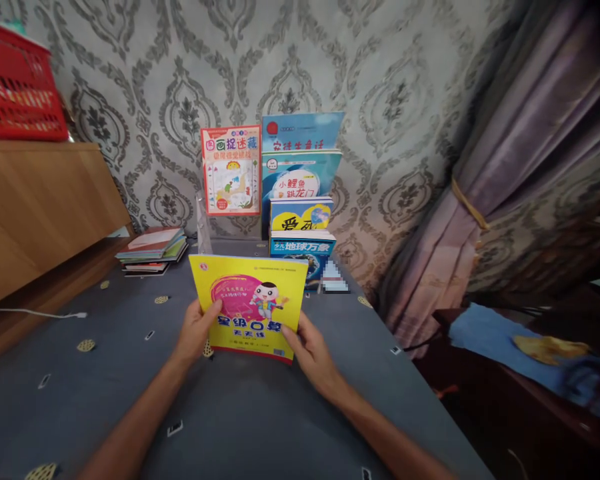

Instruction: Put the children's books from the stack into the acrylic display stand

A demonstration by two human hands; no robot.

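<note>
A yellow workbook (250, 300) with a pink circle and a cartoon child on its cover is held up over the grey cloth, tilted slightly. My left hand (199, 328) grips its left edge, thumb on the front cover. On the right edge, my right hand (310, 347) pinches it the same way; the fingers behind the book are hidden. Just beyond stands a tiered clear rack (203, 227). Its left side bears a red-bordered picture book (233, 170); on its right, blue book (303, 130), teal book (300, 175), yellow-and-blue book (300, 215) and earth-cover book (303, 247) stand in steps.
A stack of books (153, 250) lies at the back left, beside a wooden cabinet (45, 200) bearing a red basket (20, 87). A white cable (35, 311) crosses the left side. Right of the cloth hang a tied curtain (445, 247) and a blue cloth (500, 340).
</note>
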